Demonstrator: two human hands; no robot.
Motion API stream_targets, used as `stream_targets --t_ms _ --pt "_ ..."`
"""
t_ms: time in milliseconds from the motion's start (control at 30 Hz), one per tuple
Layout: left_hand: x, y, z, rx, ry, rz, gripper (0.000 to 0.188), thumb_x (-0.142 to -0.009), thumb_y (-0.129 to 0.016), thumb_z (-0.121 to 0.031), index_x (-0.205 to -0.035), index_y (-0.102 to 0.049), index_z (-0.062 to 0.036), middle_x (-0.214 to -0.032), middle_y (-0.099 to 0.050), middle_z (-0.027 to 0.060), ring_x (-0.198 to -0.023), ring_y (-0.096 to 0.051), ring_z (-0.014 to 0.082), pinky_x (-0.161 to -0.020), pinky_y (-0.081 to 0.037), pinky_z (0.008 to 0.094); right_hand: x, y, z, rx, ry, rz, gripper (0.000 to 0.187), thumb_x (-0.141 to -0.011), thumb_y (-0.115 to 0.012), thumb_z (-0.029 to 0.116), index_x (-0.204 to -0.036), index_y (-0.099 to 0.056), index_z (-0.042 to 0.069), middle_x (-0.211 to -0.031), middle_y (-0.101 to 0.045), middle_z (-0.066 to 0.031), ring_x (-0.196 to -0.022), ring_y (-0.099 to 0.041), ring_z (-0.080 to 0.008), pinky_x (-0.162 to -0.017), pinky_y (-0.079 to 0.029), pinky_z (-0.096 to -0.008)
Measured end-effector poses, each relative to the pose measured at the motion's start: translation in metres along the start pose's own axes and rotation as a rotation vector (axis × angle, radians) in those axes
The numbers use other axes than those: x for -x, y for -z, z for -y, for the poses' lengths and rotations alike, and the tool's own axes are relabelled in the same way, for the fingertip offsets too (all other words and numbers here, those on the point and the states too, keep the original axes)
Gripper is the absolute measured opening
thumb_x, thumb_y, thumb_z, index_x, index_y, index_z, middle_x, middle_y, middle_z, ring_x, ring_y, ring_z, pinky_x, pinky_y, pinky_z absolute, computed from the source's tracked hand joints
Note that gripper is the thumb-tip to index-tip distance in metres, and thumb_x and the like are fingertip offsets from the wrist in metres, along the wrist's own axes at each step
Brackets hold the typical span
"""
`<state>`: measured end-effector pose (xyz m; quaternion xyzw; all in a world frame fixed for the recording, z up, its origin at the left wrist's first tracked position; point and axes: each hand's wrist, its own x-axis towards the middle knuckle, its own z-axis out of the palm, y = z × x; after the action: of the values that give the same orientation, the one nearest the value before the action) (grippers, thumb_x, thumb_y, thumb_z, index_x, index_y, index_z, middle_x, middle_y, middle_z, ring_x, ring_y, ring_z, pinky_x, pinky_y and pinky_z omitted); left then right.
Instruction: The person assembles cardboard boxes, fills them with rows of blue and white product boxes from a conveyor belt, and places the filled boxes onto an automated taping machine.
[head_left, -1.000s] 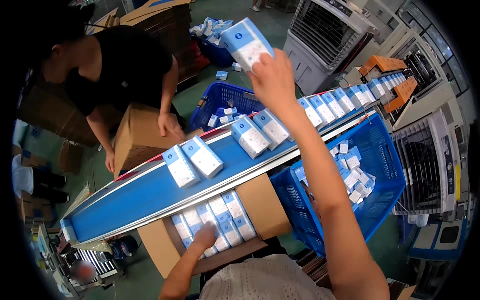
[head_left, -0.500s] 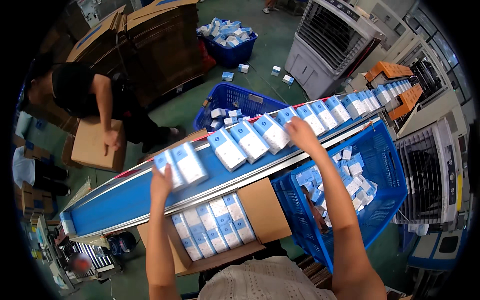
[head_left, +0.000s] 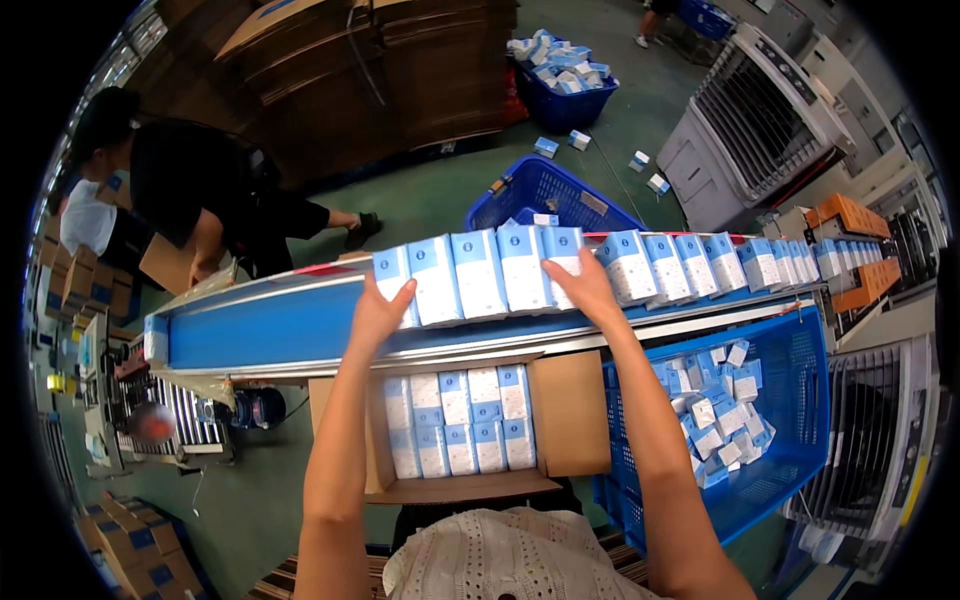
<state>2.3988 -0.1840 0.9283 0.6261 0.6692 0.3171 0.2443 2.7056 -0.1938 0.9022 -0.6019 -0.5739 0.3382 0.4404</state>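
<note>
A row of several blue-and-white tissue packs [head_left: 478, 278] is pressed together between my two hands on the blue conveyor belt [head_left: 270, 335]. My left hand [head_left: 380, 312] grips the row's left end, thumb on the front face. At its right end, my right hand [head_left: 585, 288] clamps the last pack. Below the belt, right in front of me, sits an open cardboard box [head_left: 568, 415]. Inside it, more tissue packs [head_left: 460, 425] stand in two tidy rows. Further packs [head_left: 690, 268] line the belt to the right of my right hand.
A blue crate [head_left: 790, 440] of loose packs stands at my right. Beyond the belt are another blue crate [head_left: 490, 200], a full blue basket [head_left: 565, 100] and a grey air cooler [head_left: 750, 130]. A person in black [head_left: 200, 180] bends by a carton [head_left: 168, 265] at left.
My hands have closed in on one run of packs, joining the separate ones into a tight row. The view has turned, and the person in black has bent lower with the carton.
</note>
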Motion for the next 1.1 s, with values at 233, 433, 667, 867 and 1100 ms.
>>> stream_targets --t_ms 233,433,667,867,1100 --pt "0.13 0.07 -0.001 0.139 -0.103 -0.109 0.072 -0.063 -0.068 -0.012 -0.121 -0.029 0.0048 -0.094 -0.059 0.0181 -0.083 -0.059 0.0271 -0.075 -0.046 0.0338 0.138 -0.002 0.034 0.022 0.171 -0.129 0.051 -0.062 -0.073 0.028 -0.097 -0.049 -0.001 -0.099 -0.051 -0.0189 -0.086 -0.053 -0.033 -0.072 -0.044 -0.0383" --pt "0.234 0.042 0.161 -0.692 0.091 0.617 0.022 -0.071 -0.063 -0.025 -0.075 -0.055 -0.0055 -0.068 -0.059 0.0142 -0.062 -0.057 0.0315 -0.057 -0.044 0.0412 0.246 -0.038 -0.077 0.615 0.023 0.727 0.02 -0.073 -0.059 0.02 -0.08 -0.057 0.001 -0.08 -0.058 -0.0196 -0.074 -0.057 -0.0338 -0.067 -0.045 -0.0408" --pt "0.165 0.025 0.112 -0.428 -0.095 0.512 0.016 -0.079 -0.054 -0.023 -0.082 -0.057 -0.0071 -0.077 -0.059 0.0174 -0.07 -0.057 0.0341 -0.06 -0.044 0.0411 0.181 -0.049 -0.059 0.357 0.024 0.526 0.017 -0.078 -0.049 0.014 -0.069 -0.052 0.0 -0.072 -0.055 -0.0196 -0.066 -0.053 -0.0366 -0.061 -0.041 -0.0445" --pt "0.156 -0.048 0.096 -0.539 -0.144 1.011 0.051 -0.085 -0.046 -0.042 -0.129 -0.035 -0.0198 -0.115 -0.051 0.0167 -0.103 -0.05 0.0348 -0.086 -0.039 0.0443 0.169 -0.122 -0.093 0.21 -0.237 0.892 0.042 -0.089 -0.037 0.038 -0.084 -0.057 0.001 -0.09 -0.058 -0.019 -0.084 -0.056 -0.0326 -0.075 -0.042 -0.0409" --pt "0.144 -0.033 0.085 -0.375 -0.113 1.25 0.056 -0.086 -0.045 -0.039 -0.131 -0.032 -0.0076 -0.128 -0.039 0.018 -0.117 -0.038 0.0319 -0.098 -0.03 0.0359 0.143 -0.017 -0.039 -0.003 0.043 0.526 0.027 -0.087 -0.047 0.027 -0.082 -0.059 0.003 -0.08 -0.06 -0.0139 -0.077 -0.057 -0.0243 -0.069 -0.045 -0.0334"
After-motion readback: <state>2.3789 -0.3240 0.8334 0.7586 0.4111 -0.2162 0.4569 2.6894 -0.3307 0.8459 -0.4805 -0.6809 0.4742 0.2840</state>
